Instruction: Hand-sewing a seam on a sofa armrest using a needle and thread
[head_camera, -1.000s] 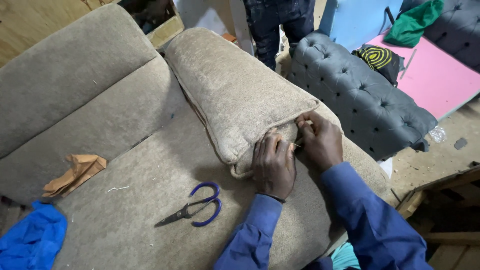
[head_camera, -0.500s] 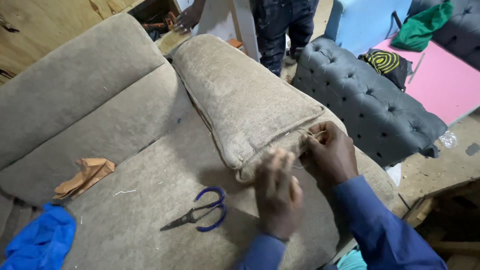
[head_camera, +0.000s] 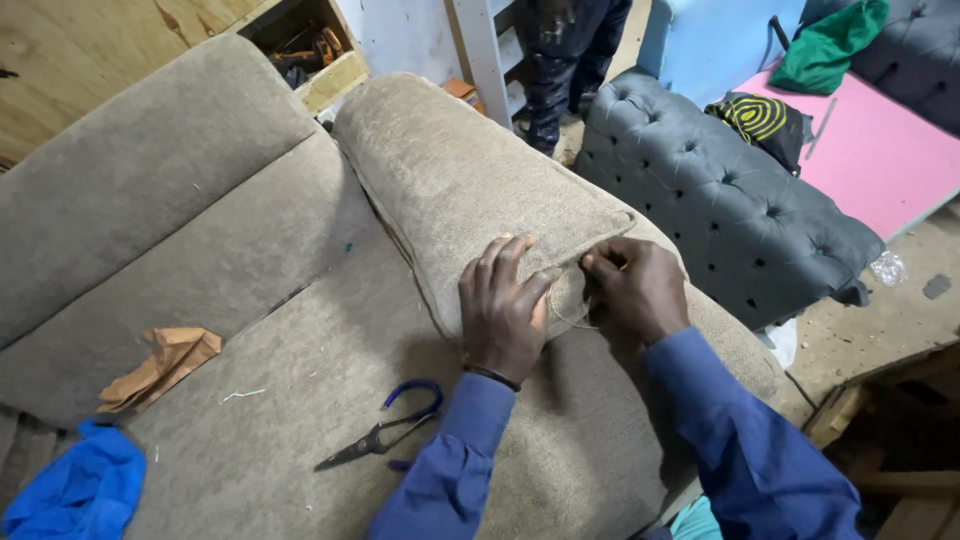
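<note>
The left hand (head_camera: 503, 312) lies flat, fingers apart, on the cushion (head_camera: 470, 185) corner while the right hand (head_camera: 630, 287) pinches a thread loop (head_camera: 572, 297), so the corner seam looks partly stitched, not yet closed.

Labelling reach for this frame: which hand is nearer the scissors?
Left. The left hand rests on the cushion, just up and right of the scissors on the sofa seat; the right hand is farther right, pinching the cushion's edge.

Two hands (head_camera: 505, 310) (head_camera: 630, 290), one cushion (head_camera: 470, 190), one scissors (head_camera: 385, 435), one brown paper (head_camera: 160, 365), one blue cloth (head_camera: 75, 490), one grey tufted seat (head_camera: 730, 215)
</note>
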